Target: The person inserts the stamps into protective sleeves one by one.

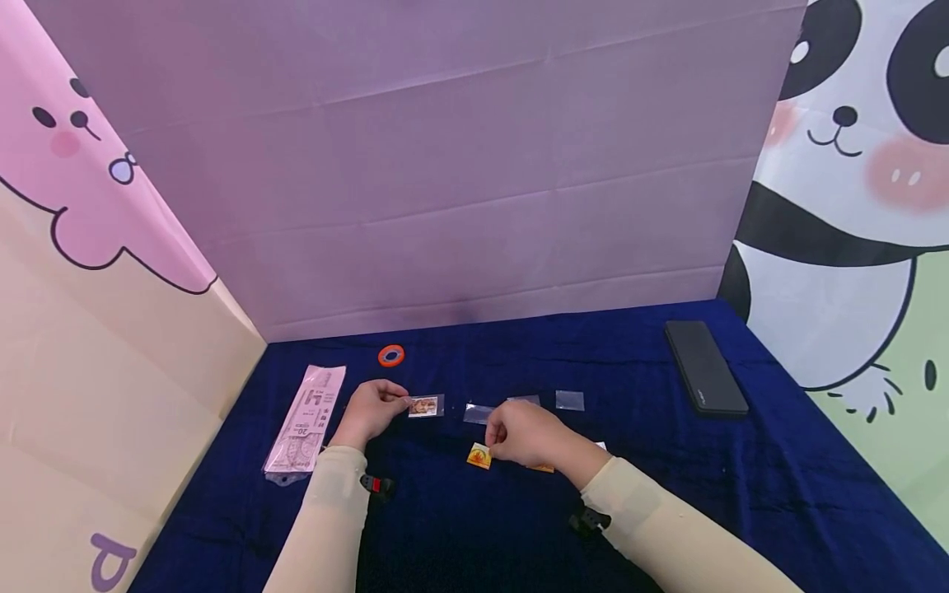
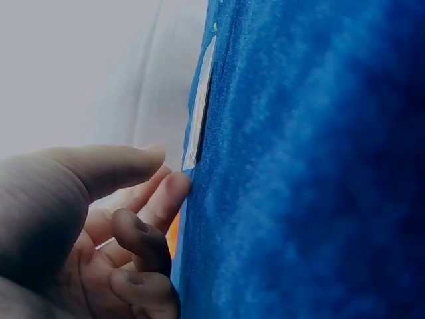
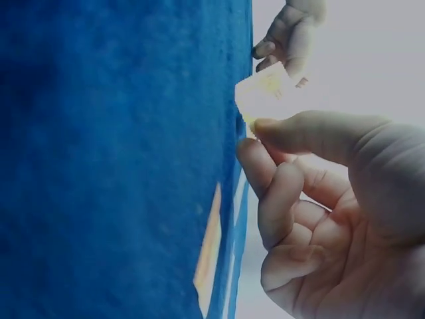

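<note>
A small yellow-and-orange stamp with perforated edges is pinched between the thumb and forefinger of my right hand; the right wrist view shows the stamp held by one corner. My left hand is at the left end of a clear sleeve with a picture stamp in it. In the left wrist view, the thumb and fingertips are slightly apart beside that flat sleeve; contact is unclear. Another orange stamp lies partly hidden under my right hand.
Small clear sleeves lie in a row on the dark blue cloth. A pink printed package is at the left, with an orange tape roll behind. At the right lies a black flat case. A purple cloth wall stands behind.
</note>
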Demonstrator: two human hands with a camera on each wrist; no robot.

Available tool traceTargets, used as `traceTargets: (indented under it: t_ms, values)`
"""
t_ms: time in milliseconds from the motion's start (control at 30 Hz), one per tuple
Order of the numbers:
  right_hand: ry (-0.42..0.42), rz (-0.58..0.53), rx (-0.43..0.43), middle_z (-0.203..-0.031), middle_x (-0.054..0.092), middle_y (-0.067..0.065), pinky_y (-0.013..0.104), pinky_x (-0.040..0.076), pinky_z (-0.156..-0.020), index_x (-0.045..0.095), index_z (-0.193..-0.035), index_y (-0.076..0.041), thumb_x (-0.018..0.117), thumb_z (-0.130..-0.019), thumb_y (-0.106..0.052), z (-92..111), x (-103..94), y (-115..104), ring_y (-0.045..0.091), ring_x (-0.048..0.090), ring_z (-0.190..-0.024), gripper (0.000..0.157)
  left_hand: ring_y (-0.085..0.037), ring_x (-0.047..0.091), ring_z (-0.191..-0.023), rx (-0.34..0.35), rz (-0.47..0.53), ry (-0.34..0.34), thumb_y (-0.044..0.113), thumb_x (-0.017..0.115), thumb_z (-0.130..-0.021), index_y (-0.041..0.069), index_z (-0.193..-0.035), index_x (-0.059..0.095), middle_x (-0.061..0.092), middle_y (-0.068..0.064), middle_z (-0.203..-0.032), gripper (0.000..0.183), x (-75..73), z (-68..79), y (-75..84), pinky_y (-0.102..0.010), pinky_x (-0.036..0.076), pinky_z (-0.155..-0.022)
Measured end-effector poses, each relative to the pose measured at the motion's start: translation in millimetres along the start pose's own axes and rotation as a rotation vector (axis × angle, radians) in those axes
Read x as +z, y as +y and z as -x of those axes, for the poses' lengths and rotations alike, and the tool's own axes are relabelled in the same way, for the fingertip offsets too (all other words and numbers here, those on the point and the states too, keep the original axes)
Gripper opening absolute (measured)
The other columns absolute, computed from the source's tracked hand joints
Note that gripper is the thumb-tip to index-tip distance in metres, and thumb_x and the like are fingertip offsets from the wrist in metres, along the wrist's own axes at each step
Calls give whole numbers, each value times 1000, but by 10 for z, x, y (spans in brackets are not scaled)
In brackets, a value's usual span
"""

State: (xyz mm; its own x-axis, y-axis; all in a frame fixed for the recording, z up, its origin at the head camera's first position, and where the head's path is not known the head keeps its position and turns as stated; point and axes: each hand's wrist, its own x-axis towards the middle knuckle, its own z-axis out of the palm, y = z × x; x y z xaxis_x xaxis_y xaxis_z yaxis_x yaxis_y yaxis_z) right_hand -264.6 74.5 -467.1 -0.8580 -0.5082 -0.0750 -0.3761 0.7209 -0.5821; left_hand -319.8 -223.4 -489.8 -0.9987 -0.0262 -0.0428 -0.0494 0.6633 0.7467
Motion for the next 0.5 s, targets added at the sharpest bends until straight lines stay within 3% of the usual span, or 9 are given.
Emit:
traceTargets:
  t_ms: [333, 500]
  values:
    - [66, -145, -85, -82, 68, -9, 35, 55, -70, 74, -83, -19, 77, -93, -9, 79, -268, 64, 14, 62, -71, 15, -21, 64, -88, 84, -46, 40, 22, 79, -95, 17, -101, 78, 72, 0, -97, 7, 28, 53, 178, -45, 54, -86]
    - [112, -186, -49, -87, 69, -8, 36, 54, -73, 75, -90, -17, 76, -94, -10, 114, -419, 81, 14, 63, -79, 8, -21, 63, -87, 127, -73, 50, 21, 80, -95, 19, -99, 77, 72, 2, -96, 5, 54, 73, 272, -44, 52, -83]
